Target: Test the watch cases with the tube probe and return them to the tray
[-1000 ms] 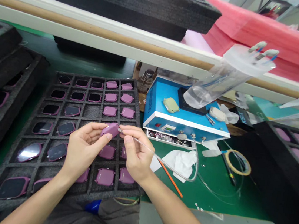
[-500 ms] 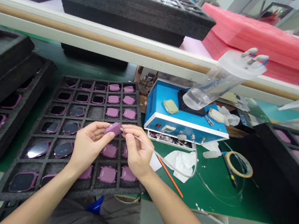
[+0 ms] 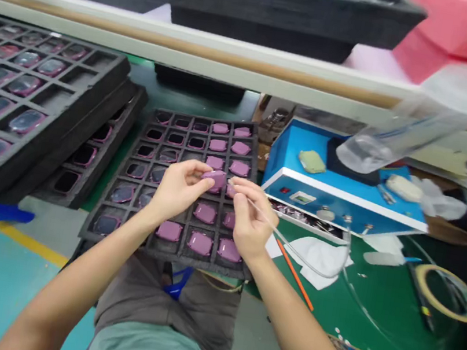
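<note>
My left hand (image 3: 183, 188) pinches a purple smartwatch case (image 3: 215, 179) between thumb and fingers, above the black foam tray (image 3: 165, 258). My right hand (image 3: 254, 225) is closed on the end of a thin clear tube (image 3: 292, 249). Its tip sits just right of the case; whether the two touch is hard to tell. The tube loops across to the front of a blue box (image 3: 275, 190) with a small display and knobs. Below the hands, the tray's compartments hold purple watch cases (image 3: 200, 242), some face up with dark screens, others back up.
Stacked foam trays (image 3: 108, 98) with more watches stand at the left. A shelf rail (image 3: 241, 62) crosses above the bench. White tissue (image 3: 312, 263), an orange stick (image 3: 295, 275) and a tape roll (image 3: 419, 284) lie at the right. A clear cylinder (image 3: 397, 135) stands on the box.
The view has swung left, so the bench items appear farther right and more of the left trays shows. Both hands keep their holds, with a small gap now seen between case and tube tip.
</note>
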Available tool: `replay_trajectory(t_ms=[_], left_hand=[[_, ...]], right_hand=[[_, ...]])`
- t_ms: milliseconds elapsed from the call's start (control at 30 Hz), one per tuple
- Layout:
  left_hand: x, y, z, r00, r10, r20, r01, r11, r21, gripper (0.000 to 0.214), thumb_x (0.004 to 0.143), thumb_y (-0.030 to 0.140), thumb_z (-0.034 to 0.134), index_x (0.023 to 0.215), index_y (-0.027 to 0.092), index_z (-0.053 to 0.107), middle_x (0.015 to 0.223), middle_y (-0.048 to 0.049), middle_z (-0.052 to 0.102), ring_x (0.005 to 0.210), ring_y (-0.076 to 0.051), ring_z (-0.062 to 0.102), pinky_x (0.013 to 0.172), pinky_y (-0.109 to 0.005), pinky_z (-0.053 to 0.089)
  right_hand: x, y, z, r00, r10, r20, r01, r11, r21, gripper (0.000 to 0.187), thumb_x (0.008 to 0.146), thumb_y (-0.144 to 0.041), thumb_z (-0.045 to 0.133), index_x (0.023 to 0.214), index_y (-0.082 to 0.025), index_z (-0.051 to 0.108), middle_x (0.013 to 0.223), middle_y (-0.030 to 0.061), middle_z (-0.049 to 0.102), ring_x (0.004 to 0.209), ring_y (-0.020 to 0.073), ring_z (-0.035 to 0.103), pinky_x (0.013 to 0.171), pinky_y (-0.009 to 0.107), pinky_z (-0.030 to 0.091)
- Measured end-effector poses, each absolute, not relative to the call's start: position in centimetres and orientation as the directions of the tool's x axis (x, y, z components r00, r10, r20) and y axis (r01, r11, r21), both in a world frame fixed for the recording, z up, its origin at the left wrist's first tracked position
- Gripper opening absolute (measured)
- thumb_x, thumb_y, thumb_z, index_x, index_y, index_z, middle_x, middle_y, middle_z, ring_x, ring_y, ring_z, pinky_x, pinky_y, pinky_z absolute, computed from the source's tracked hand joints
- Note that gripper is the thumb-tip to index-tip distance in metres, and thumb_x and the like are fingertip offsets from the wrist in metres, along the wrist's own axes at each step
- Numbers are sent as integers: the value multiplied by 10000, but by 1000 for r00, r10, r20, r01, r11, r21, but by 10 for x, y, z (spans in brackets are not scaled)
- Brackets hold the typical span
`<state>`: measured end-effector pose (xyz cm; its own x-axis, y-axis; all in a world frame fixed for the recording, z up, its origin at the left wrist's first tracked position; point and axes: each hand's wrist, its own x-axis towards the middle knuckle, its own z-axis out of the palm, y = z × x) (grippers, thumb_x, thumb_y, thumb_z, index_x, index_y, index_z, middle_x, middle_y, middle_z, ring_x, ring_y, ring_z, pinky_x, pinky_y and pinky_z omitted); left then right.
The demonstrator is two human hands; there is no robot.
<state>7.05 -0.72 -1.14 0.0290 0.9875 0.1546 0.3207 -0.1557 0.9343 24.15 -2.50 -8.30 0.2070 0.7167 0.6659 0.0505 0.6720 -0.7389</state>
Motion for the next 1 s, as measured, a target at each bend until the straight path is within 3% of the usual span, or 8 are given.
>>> replay_trajectory(t_ms=[133,300,400,600,700,900,933,1000], left_hand=[[37,-15,0,130,981,145,688,-195,700,263,840,289,690,1069,171,739,983,-63,785,889,-218,715,801,-330,536],[18,-50,-4,182,979,-94,895,-125,428,231,938,303,585,1054,219,766,933,-36,801,869,-242,726,780,-349,512],[23,-51,3,178,983,-51,950,-158,270,275,971,337,572,1078,239,805,1124,-53,822,1023,-291,744,858,-385,526],[34,44,21,248,957,148,962,-262,82,313,970,322,580,1143,236,826,1177,-80,821,1129,-336,746,934,-412,545],[38,104,15,309,948,81,951,-308,-30,340,937,258,617,1215,220,807,1239,-119,798,1210,-336,717,983,-402,535],[43,132,-2,305,949,83,952,-301,-56,348,885,147,629,1183,129,809,1216,-208,780,1220,-365,703,1079,-469,490],[45,123,-3,300,946,121,953,-302,-2,350,899,147,613,1190,134,808,1213,-196,784,1213,-352,706,1084,-467,489],[49,94,-4,257,945,204,912,-307,272,331,910,189,635,1188,149,810,1169,-145,809,1133,-313,737,1035,-430,530]], right_hand=[[242,-27,-83,221,730,646,37,656,-754,144,1029,-264,625,1044,-255,769,1117,75,785,1095,249,745,945,442,617],[240,-25,-88,225,760,610,10,624,-781,147,1021,-290,633,1050,-245,770,1112,83,774,1062,245,747,826,398,659],[240,-25,-90,219,770,599,14,611,-791,147,1017,-294,640,1055,-247,775,1110,79,770,1041,241,749,839,408,669],[240,-27,-91,220,801,556,13,568,-823,160,1028,-292,625,1050,-240,774,1122,76,768,1064,234,746,882,414,670],[240,-27,-90,214,811,545,21,554,-832,156,1018,-301,643,1039,-228,779,1098,78,773,1037,235,755,858,407,676],[239,-28,-84,284,813,508,16,525,-851,167,1014,-320,649,1029,-210,774,1053,77,786,938,211,784,812,364,691],[239,-28,-82,295,813,501,18,520,-854,166,1016,-316,646,1038,-209,772,1043,73,790,915,201,789,805,349,693],[238,-29,-80,313,811,494,16,516,-856,164,1022,-304,637,1062,-208,765,1025,67,796,883,186,796,799,327,695]])
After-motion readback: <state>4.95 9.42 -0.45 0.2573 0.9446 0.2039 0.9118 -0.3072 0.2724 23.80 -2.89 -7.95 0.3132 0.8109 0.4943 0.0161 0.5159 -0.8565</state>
